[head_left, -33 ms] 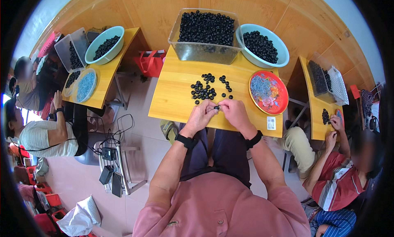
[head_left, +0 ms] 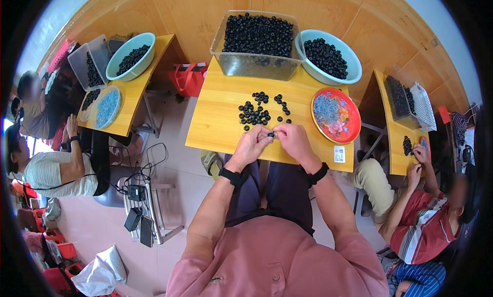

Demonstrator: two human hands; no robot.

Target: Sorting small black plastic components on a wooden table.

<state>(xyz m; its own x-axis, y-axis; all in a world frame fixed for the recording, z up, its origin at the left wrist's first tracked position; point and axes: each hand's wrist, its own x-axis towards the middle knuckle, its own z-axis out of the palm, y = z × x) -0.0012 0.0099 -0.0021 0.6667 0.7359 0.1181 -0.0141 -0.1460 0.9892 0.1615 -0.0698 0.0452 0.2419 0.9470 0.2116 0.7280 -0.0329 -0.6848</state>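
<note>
At the near edge of the yellow table, my left hand point(head_left: 251, 147) pinches a small black ring-shaped part point(head_left: 270, 134) between thumb and fingertips. My right hand point(head_left: 294, 141) meets it from the other side, its thumb and forefinger pressed together against the part; whatever is in that pinch is too small to make out. Just beyond my fingers lie several loose black ring-shaped parts point(head_left: 251, 113) in a scattered group. To the right of my right hand sits a red flowered plate point(head_left: 351, 123) with a heap of small clear-bluish pieces point(head_left: 328, 109) on it.
A clear plastic bin point(head_left: 257, 66) and a light-green basin point(head_left: 354, 73), both full of black parts, stand at the table's back. A white label point(head_left: 339, 154) is at its front right. People work at side tables left and right. Cables point(head_left: 149, 161) hang by a metal stool on the left.
</note>
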